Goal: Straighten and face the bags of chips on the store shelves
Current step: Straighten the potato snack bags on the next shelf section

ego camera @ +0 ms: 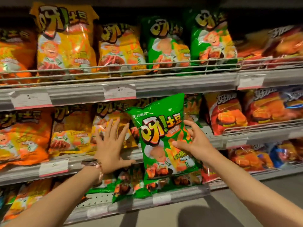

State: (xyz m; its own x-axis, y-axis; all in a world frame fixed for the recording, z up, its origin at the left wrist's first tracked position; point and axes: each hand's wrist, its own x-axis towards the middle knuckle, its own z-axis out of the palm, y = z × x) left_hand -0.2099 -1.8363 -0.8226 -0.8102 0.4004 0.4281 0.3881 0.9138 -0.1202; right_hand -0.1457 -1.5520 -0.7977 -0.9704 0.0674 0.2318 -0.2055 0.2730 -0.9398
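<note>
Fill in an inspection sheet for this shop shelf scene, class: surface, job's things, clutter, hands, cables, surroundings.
Surface: grey shelves with wire rails and price tags.
Job's things: green bag tilted, held in front of the middle shelf; yellow bags, green and orange bags stand in rows.
Clutter: a green bag slumps over the lower shelf edge.
Hands: left hand flat, fingers spread, beside the held bag; right hand grips that bag.
Cables: nothing seen.
Surroundings: grey floor.

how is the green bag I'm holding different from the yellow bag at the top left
The green bag is off the shelf, tilted, held in the right hand; the yellow bag stands behind the top shelf's wire rail. Their colours differ: green and yellow. Both show the same logo and cartoon figure, facing out.
</note>
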